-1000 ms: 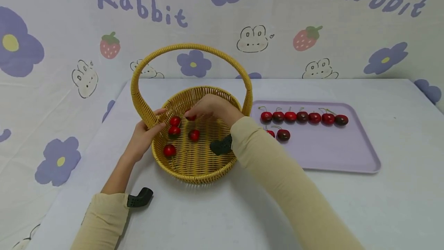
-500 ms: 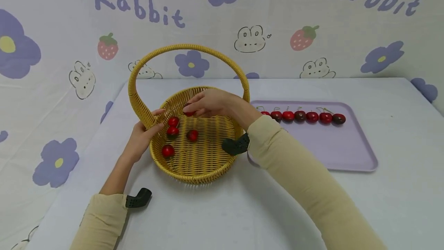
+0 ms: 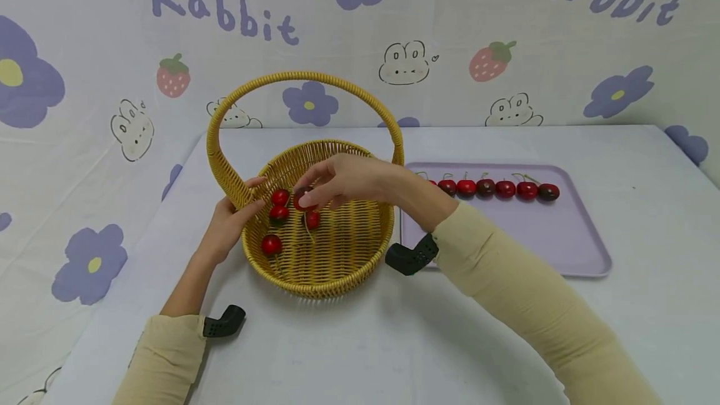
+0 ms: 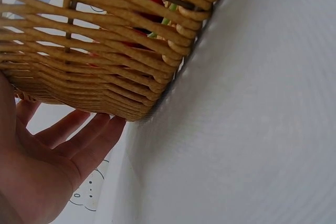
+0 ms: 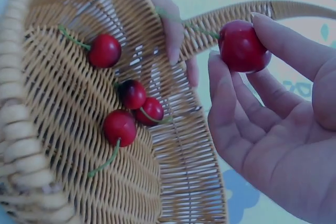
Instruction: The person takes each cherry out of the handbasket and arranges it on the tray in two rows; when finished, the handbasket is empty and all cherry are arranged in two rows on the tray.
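My left hand holds the left side of the yellow wicker basket, near the foot of its handle; in the left wrist view its fingers touch the outer wall. Over the basket, my right hand pinches a dark red cherry between thumb and fingertips, its green stem pointing away. Several other red cherries lie on the basket floor: two touch each other, one sits beside them, and one is nearer the front.
A lilac tray stands right of the basket, with a row of cherries along its far side. My right forearm covers the tray's left part. The tall basket handle arches over the basket. A patterned cloth hangs behind the white table.
My right hand has lifted and turned with the cherry, its wrist and forearm swinging right over the tray's near-left part. The left hand keeps its hold on the basket.
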{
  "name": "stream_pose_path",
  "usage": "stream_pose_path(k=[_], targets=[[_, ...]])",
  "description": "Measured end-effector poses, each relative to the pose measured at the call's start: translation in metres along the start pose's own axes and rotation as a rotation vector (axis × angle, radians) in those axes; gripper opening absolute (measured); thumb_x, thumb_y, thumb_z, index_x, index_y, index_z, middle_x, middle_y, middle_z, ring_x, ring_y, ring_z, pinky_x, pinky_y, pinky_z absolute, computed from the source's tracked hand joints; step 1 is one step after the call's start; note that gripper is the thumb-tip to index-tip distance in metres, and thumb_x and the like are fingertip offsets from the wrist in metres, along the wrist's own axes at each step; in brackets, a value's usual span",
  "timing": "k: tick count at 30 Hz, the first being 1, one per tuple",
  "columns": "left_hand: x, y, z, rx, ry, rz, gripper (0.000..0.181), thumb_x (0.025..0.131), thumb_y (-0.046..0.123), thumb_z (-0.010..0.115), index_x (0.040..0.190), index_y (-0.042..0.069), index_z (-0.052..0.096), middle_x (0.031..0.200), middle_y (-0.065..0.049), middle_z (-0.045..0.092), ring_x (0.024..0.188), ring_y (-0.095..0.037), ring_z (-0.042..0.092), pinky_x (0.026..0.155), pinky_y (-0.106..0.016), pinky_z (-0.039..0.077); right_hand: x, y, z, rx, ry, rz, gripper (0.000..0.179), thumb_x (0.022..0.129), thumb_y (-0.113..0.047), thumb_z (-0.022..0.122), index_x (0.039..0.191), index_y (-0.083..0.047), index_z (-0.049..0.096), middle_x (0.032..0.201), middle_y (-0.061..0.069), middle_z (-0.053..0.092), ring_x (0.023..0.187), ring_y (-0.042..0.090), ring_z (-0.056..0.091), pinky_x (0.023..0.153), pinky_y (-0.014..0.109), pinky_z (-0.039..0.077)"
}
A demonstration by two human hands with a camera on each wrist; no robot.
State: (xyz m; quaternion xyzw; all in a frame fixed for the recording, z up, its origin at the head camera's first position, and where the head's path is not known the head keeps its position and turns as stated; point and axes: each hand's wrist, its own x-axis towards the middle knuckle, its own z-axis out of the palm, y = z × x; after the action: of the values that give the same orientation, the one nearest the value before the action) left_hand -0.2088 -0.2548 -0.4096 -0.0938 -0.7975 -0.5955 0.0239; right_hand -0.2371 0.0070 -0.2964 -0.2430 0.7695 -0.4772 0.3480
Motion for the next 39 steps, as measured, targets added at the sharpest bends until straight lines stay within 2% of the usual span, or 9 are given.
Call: stream_pose_path(k=[4,10,14,17,21,26,33,36,39], targets=[[0.0,0.0,0.0,-0.003,-0.004,0.008,0.045,0.099,0.017,0.05,0.142,0.008,0.042,0.138,-0.019,0.044,0.124,-0.031,0.042,0.102,-0.052,0.032,-0.017,0.003,0.0,-0.053,-0.028,-0.039,0.036,0.088,-0.018,0.07,0.123,-0.012,0.062,0.108,0.009,0.058,0.099,0.027,0.058,0.082,0.031,0.051],[0.0,0.001,0.0,0.002,-0.002,0.008,0.045,0.099,0.017,0.05,0.143,0.008,0.041,0.139,-0.018,0.043,0.124,-0.029,0.042,0.101,-0.051,0.033,-0.042,0.014,-0.007,-0.1,-0.073,-0.078,0.034,0.088,-0.019,0.069,0.121,-0.014,0.064,0.106,0.008,0.063,0.099,0.026,0.059,0.086,0.035,0.049],[-0.001,-0.001,0.0,0.001,-0.002,0.005,0.045,0.099,0.017,0.049,0.143,0.008,0.042,0.139,-0.018,0.043,0.124,-0.03,0.042,0.101,-0.052,0.032,-0.057,0.028,-0.018,-0.093,-0.073,-0.072,0.034,0.087,-0.019,0.07,0.12,-0.011,0.062,0.103,0.008,0.062,0.1,0.027,0.056,0.087,0.039,0.047],[-0.001,-0.001,0.0,0.002,-0.001,0.001,0.045,0.099,0.017,0.05,0.143,0.008,0.042,0.139,-0.018,0.043,0.124,-0.03,0.042,0.101,-0.052,0.032,-0.068,0.04,-0.027,-0.065,-0.067,-0.062,0.039,0.088,-0.017,0.069,0.124,-0.009,0.057,0.108,0.011,0.059,0.101,0.028,0.056,0.088,0.043,0.048],[0.0,-0.002,0.0,0.005,0.002,-0.005,0.046,0.099,0.018,0.05,0.143,0.009,0.042,0.139,-0.018,0.043,0.122,-0.028,0.043,0.101,-0.049,0.033,-0.083,0.057,-0.038,-0.046,-0.034,-0.036,0.042,0.088,-0.018,0.069,0.128,-0.012,0.058,0.118,0.011,0.057,0.102,0.031,0.058,0.088,0.046,0.047],[0.0,-0.002,-0.001,0.009,0.002,-0.012,0.046,0.099,0.019,0.051,0.143,0.01,0.042,0.137,-0.017,0.045,0.119,-0.024,0.044,0.098,-0.044,0.035,-0.102,0.078,-0.052,-0.053,0.021,-0.005,0.036,0.088,-0.019,0.069,0.122,-0.012,0.06,0.113,0.012,0.06,0.096,0.03,0.055,0.08,0.041,0.046],[0.0,-0.001,0.0,0.006,0.003,-0.014,0.046,0.099,0.019,0.05,0.143,0.009,0.042,0.137,-0.017,0.045,0.119,-0.024,0.045,0.098,-0.044,0.036,-0.125,0.099,-0.068,-0.014,0.116,0.062,0.043,0.087,-0.022,0.07,0.125,-0.01,0.054,0.123,0.012,0.052,0.107,0.037,0.055,0.092,0.048,0.042],[0.001,-0.001,0.0,0.006,0.003,-0.015,0.046,0.099,0.019,0.05,0.143,0.009,0.042,0.137,-0.017,0.046,0.119,-0.023,0.045,0.098,-0.042,0.036,-0.132,0.111,-0.076,-0.058,0.173,0.098,0.048,0.087,-0.027,0.07,0.129,-0.01,0.054,0.125,0.009,0.052,0.108,0.034,0.054,0.095,0.047,0.041],[0.001,-0.001,0.0,0.009,0.005,-0.015,0.046,0.099,0.02,0.05,0.143,0.01,0.043,0.137,-0.017,0.046,0.117,-0.022,0.045,0.097,-0.04,0.037,-0.136,0.122,-0.082,-0.067,0.212,0.117,0.05,0.088,-0.026,0.068,0.13,-0.004,0.051,0.121,0.012,0.054,0.106,0.032,0.054,0.094,0.042,0.042]])
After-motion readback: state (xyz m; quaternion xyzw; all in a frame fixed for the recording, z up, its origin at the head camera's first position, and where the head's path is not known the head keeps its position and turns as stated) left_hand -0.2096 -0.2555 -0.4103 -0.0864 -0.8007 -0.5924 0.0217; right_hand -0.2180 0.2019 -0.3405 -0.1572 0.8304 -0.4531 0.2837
